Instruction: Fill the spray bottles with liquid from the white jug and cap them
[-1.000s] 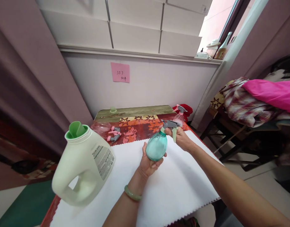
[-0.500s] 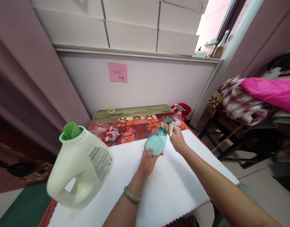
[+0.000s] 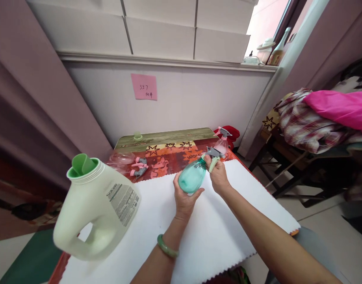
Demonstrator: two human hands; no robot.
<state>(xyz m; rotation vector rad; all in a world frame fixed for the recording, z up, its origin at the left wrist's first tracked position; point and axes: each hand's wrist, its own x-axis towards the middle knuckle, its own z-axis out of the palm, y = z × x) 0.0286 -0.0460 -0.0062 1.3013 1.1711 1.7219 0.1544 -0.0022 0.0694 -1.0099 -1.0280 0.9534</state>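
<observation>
A small teal spray bottle (image 3: 192,178) is held above the white cloth (image 3: 198,232), tilted with its neck up to the right. My left hand (image 3: 184,198) cups its round body from below, fingers wrapped round it. My right hand (image 3: 218,173) grips the grey and green trigger head (image 3: 212,155) at the bottle's neck. A green bangle (image 3: 167,247) sits on my left wrist.
A large pale green detergent jug (image 3: 95,209) with an open green spout stands at the cloth's left. Behind lie a clear bottle (image 3: 120,159), pink and grey trigger heads (image 3: 138,167), a pink spray bottle (image 3: 221,144) and a small green cap (image 3: 137,136). Piled clothes (image 3: 319,118) lie at right.
The teal bottle has tipped further toward the right and moved slightly away from me. My right hand has shifted its grip round the trigger head. The camera has drifted a little.
</observation>
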